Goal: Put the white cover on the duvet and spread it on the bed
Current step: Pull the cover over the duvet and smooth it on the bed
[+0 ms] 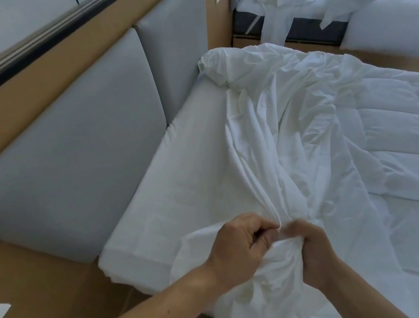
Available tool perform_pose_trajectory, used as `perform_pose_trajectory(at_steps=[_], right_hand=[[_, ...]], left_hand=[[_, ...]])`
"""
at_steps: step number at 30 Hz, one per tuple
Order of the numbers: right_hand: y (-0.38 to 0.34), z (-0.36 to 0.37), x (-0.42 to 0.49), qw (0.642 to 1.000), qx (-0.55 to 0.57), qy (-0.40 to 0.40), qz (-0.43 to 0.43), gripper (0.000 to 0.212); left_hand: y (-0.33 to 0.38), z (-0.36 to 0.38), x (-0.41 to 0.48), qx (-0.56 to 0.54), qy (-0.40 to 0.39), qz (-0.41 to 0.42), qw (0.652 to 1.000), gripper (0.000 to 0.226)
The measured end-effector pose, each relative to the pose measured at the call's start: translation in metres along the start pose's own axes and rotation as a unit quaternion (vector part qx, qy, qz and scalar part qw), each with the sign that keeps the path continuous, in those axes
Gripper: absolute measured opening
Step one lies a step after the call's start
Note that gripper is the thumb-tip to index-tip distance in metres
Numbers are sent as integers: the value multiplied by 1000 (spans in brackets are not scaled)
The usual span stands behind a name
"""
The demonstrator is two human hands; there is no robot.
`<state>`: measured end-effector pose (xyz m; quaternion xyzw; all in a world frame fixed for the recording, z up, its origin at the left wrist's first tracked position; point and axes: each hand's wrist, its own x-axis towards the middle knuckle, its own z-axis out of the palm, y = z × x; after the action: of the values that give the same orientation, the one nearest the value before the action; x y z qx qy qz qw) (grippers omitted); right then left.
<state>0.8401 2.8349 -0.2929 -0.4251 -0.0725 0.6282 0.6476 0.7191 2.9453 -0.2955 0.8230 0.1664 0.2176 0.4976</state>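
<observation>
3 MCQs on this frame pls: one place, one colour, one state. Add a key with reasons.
1. Where do the left hand and right hand meet the cover?
A. At its near end, low in the view
B. At its far end
C. Nowhere, both are off it

2. What colour are the headboard panels?
A. Red
B. Grey
C. Black

3. The right hand is:
A. flat and open
B. out of view
C. gripping bunched cover

Key:
1 A: both hands sit on the fabric nearest the camera.
2 B: the padded panels are pale grey.
3 C: its fingers curl round a bunch of cloth.
</observation>
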Motion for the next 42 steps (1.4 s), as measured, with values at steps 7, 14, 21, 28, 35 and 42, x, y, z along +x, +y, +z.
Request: perform_pose_trajectory(at_steps=[7,14,21,28,35,42], right_hand=[[-1,-1,16,997,-37,15,70,48],[-5,-3,21,996,-36,75,13,58],[-3,4,14,984,-128,120,19,47],[-13,13,1,981,-150,122,12,43],[-14,13,-12,974,-171,148,4,53],[2,16,-18,981,-48,159,-101,25]], left_hand=[[-15,-3,-8,97,-55,184,977,18],[-42,-46,2,-66,9,-283,957,83],[-38,-25,0,-255,-130,-376,881,26],[-31,-18,6,-234,-122,-324,908,26],[-8,-34,40,-251,29,-310,916,15],[27,2,53,-35,-130,-163,977,15]])
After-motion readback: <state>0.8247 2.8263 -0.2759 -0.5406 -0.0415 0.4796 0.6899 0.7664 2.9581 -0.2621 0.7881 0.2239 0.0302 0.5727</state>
